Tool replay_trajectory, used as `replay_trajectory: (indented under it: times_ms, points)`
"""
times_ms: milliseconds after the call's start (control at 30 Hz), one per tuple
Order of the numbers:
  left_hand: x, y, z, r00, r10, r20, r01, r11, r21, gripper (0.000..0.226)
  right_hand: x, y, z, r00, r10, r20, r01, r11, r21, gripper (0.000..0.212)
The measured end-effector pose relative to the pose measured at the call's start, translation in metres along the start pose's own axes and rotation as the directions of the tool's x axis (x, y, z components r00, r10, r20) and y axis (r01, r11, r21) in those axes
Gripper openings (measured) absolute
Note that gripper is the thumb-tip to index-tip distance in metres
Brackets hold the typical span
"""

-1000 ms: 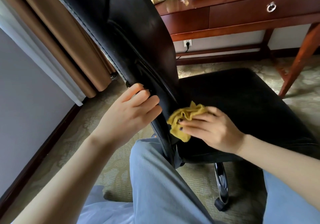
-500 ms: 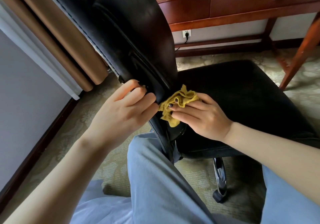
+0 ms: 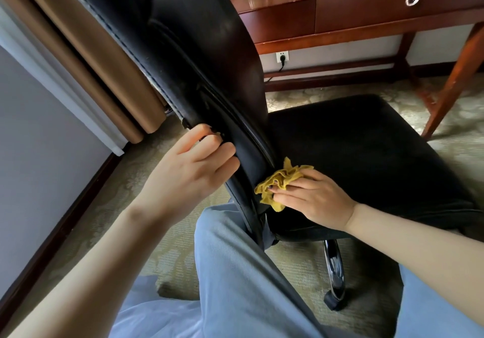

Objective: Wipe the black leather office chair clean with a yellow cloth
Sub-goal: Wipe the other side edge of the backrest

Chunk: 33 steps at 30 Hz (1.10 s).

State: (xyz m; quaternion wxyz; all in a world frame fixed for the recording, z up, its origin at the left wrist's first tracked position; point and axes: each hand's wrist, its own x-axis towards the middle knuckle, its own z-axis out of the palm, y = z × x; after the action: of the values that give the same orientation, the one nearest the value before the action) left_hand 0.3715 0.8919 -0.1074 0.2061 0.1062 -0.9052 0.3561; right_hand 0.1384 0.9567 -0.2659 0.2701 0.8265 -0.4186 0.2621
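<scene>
The black leather office chair (image 3: 366,154) fills the middle of the view, its tall backrest (image 3: 183,49) tilted up to the left and its seat to the right. My left hand (image 3: 191,172) grips the side edge of the backrest low down, fingers curled round it. My right hand (image 3: 311,196) holds the bunched yellow cloth (image 3: 280,180) and presses it into the crease where the backrest meets the seat. Part of the cloth is hidden under my fingers.
A red-brown wooden desk (image 3: 353,15) with a ring-pull drawer stands behind the chair, one leg (image 3: 455,81) at the right. Tan curtains (image 3: 86,57) hang at the left by a grey wall. My knees in blue-grey trousers (image 3: 248,272) are under the chair. A chrome chair leg (image 3: 334,267) rests on patterned carpet.
My right hand has slid the cloth back down the crease toward the bottom of the backrest, after moving up half a second ago. My left hand keeps its hold on the backrest edge.
</scene>
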Motion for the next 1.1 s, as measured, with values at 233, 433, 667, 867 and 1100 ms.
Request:
replay_trajectory:
  times_ms: [233, 433, 667, 867, 1100]
  points:
    - [0.001, 0.001, -0.004, 1.0, 0.005, 0.013, -0.005, 1.0, 0.0, 0.028, -0.03, -0.009, -0.002, 0.971, 0.02, 0.239, -0.063, 0.982, 0.178, 0.031]
    - [0.0, 0.0, -0.003, 1.0, 0.005, 0.006, -0.005, 1.0, -0.012, 0.03, -0.019, -0.013, -0.011, 0.995, 0.104, 0.001, -0.101, 0.964, 0.248, 0.02]
    - [0.002, 0.0, -0.002, 1.0, 0.003, 0.005, -0.003, 1.0, -0.005, 0.028, 0.064, -0.013, -0.041, 0.928, 0.08, -0.363, -0.042, 0.993, 0.112, 0.018]
    - [0.001, -0.001, -0.001, 1.0, 0.016, 0.006, -0.016, 1.0, -0.018, 0.025, 0.072, -0.02, -0.013, 0.926, 0.145, -0.349, -0.13, 0.989, 0.068, 0.019]
    - [0.001, -0.002, 0.001, 1.0, -0.01, 0.014, 0.011, 0.999, -0.044, 0.029, 0.05, -0.031, 0.015, 0.929, 0.155, -0.337, -0.163, 0.987, 0.004, 0.002]
